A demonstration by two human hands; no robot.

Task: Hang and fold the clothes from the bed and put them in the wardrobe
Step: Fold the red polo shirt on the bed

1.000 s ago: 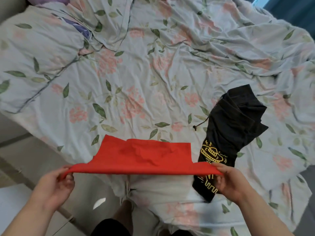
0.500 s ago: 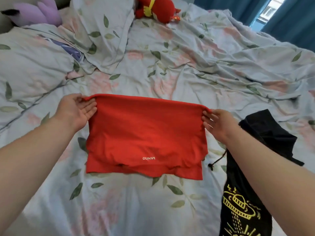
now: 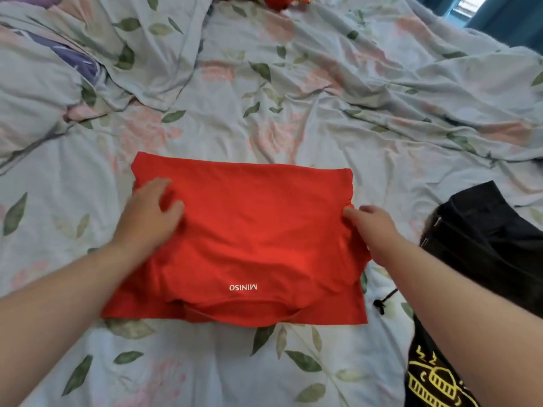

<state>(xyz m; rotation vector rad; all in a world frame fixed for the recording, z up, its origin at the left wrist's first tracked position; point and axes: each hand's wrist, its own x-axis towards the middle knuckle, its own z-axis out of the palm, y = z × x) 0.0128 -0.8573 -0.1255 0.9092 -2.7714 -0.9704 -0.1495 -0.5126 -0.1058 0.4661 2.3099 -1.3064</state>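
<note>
A folded red shirt [image 3: 249, 230] with white "MINISO" lettering lies flat on the floral bed sheet [image 3: 264, 113] in the middle of the view. My left hand [image 3: 150, 212] rests flat on the shirt's left part, fingers spread and pressing the cloth. At the shirt's right edge, my right hand [image 3: 371, 224] has its fingertips curled onto the fabric and pinches that edge. A black garment [image 3: 482, 239] with a yellow print and a drawstring lies to the right, partly under my right forearm.
A rumpled floral duvet [image 3: 440, 92] covers the far right of the bed, and a pillow [image 3: 44, 83] sits at the far left. A red plush toy [image 3: 279, 0] peeks in at the top edge. Blue curtains [image 3: 511, 19] hang at the top right.
The red shirt was lifted by its edge, folded over away from me and laid flat. My left hand let go of the corner and now presses on top; my right hand slid down the right edge.
</note>
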